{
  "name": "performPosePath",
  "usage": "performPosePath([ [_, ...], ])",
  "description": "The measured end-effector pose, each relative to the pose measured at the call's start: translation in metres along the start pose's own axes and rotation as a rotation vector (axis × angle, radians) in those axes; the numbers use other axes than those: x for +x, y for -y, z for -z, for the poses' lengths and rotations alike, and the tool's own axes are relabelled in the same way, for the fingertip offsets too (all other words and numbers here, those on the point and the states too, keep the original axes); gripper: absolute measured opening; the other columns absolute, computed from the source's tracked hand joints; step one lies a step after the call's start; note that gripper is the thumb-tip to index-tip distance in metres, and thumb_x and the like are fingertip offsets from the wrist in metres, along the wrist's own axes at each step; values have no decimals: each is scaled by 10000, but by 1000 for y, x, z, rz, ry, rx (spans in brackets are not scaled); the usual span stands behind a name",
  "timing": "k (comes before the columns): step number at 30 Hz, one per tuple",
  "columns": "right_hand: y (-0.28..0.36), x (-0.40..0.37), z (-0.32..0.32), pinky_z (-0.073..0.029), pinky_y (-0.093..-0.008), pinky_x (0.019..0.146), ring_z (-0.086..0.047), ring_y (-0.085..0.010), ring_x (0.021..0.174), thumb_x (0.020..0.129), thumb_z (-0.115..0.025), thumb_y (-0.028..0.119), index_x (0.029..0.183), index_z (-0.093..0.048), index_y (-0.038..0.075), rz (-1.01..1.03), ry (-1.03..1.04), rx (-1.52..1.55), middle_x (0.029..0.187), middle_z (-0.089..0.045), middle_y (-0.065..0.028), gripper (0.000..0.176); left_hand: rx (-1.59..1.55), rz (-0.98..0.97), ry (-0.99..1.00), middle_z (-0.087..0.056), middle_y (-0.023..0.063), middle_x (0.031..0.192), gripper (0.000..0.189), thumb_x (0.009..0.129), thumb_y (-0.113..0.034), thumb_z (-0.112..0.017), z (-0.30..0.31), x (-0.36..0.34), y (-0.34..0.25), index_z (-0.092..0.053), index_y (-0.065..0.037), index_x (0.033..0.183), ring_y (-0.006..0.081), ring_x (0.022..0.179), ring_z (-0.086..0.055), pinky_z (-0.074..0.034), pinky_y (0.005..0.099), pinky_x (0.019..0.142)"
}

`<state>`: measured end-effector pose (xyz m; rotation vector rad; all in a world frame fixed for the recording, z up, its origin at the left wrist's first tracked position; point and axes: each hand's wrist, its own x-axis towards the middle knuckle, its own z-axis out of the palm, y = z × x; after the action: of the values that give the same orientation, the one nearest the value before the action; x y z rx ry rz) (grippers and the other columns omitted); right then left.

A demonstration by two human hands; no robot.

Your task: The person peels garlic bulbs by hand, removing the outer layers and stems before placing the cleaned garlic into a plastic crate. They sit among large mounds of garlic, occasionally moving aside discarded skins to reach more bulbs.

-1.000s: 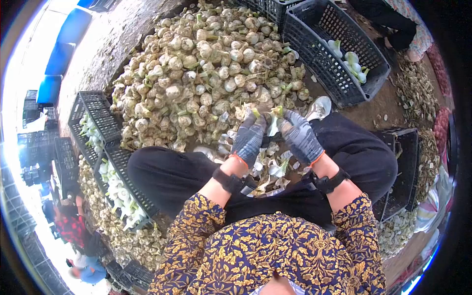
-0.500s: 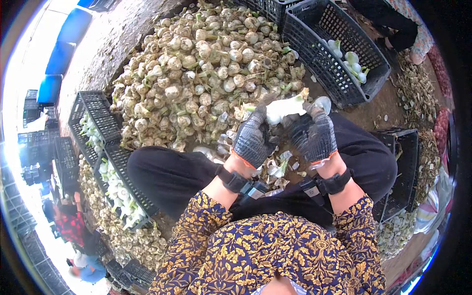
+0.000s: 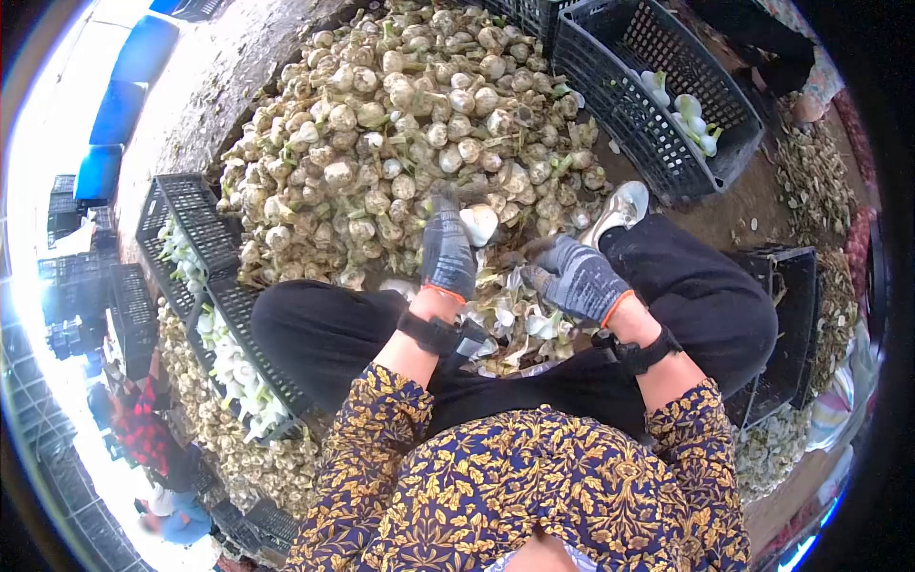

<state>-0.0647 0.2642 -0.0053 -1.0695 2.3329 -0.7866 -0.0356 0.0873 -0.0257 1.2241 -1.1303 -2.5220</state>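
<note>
Both my hands wear dark, dirt-stained grey gloves with orange cuffs. My left hand [image 3: 447, 246] is closed on a whitish garlic bulb [image 3: 479, 225] in front of the large heap of garlic [image 3: 381, 133]. My right hand [image 3: 578, 276] is apart from it, above loose peels [image 3: 519, 319] between my legs. Its fingers are bent and slightly blurred, with the thumb held apart, and I see nothing in them. My shoe [image 3: 624, 205] is just beyond the right hand.
A black crate [image 3: 658, 105] with several clean white bulbs stands at upper right. Crates [image 3: 195, 224] of trimmed garlic line the left, and another crate [image 3: 786, 324] is by my right knee. One person [image 3: 143, 429] is at far left; another person's leg [image 3: 762, 43] shows at top right.
My hands have separated. The left one moved left and forward to the heap's edge, while the right one dropped lower. The large white garlic held between them is no longer seen there.
</note>
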Motion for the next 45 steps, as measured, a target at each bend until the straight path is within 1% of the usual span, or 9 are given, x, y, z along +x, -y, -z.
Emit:
performPosePath([
  [5, 22, 16, 14, -444, -263, 545, -531, -119, 605, 761, -621, 389, 927, -531, -12, -560, -31, 1027, 689, -572, -76, 443, 855, -526, 309, -610, 94, 888, 479, 906, -424, -321, 10, -8, 6, -556, -29, 1042, 172, 807, -584, -465, 301, 751],
  [9, 31, 19, 22, -435, -262, 451, -522, -112, 517, 752, -627, 410, 927, -497, -17, -590, 12, 877, 629, -552, -63, 479, 1085, -910, 407, -603, 142, 954, 421, 920, -311, -309, 9, -12, 13, -559, 9, 1030, 215, 871, -576, -432, 315, 804],
  [20, 21, 5, 18, -457, -290, 610, -558, -147, 680, 760, -632, 197, 894, -544, -35, -333, -33, 765, 755, -598, -121, 282, 862, -630, 447, -614, 126, 925, 445, 916, -350, -312, 9, -14, 17, -589, -11, 992, 201, 820, -574, -438, 311, 763],
  [23, 17, 5, 10, -457, -312, 612, -579, -203, 676, 747, -616, 143, 884, -544, -34, -200, -151, 402, 752, -597, -152, 235, 1102, -967, 474, -559, 171, 856, 249, 820, -86, -483, 15, -11, 20, -489, -9, 1057, 322, 752, -533, -428, 384, 694],
  [27, 17, 5, 7, -457, -326, 629, -586, -250, 691, 729, -577, 90, 863, -544, -27, -226, -320, 255, 752, -591, -173, 180, 1094, -576, 360, -551, 174, 862, 287, 813, -89, -484, 23, 2, 25, -476, -9, 1088, 316, 757, -524, -423, 392, 690],
  [35, 21, 13, 17, -464, -275, 571, -574, -154, 637, 743, -633, 186, 863, -539, -14, -603, -97, 1113, 684, -587, -98, 251, 916, -715, 204, -628, 101, 820, 597, 880, -521, -292, 23, 7, 34, -597, -20, 989, 137, 696, -580, -464, 269, 616],
  [38, 19, 8, 13, -469, -327, 568, -589, -195, 619, 720, -654, 227, 840, -551, -8, -303, -109, 678, 678, -600, -126, 283, 703, -377, 424, -609, 95, 911, 515, 898, -452, -330, -3, -23, 3, -566, -18, 1044, 142, 790, -565, -452, 271, 707],
  [41, 10, 9, -5, -462, -367, 582, -586, -293, 625, 708, -636, 204, 793, -546, -13, -227, -239, 554, 692, -591, -185, 249, 901, -791, 315, -585, 83, 954, 413, 906, -357, -386, 0, -21, 15, -541, -13, 1075, 156, 861, -540, -430, 280, 775],
  [45, 24, 7, 8, -453, -387, 609, -574, -348, 685, 709, -607, 190, 753, -542, -19, -291, -354, 346, 691, -576, -214, 223, 756, -576, 282, -558, 107, 1010, 300, 909, -212, -397, 1, -32, 17, -530, 2, 1072, 179, 928, -517, -405, 299, 820],
])
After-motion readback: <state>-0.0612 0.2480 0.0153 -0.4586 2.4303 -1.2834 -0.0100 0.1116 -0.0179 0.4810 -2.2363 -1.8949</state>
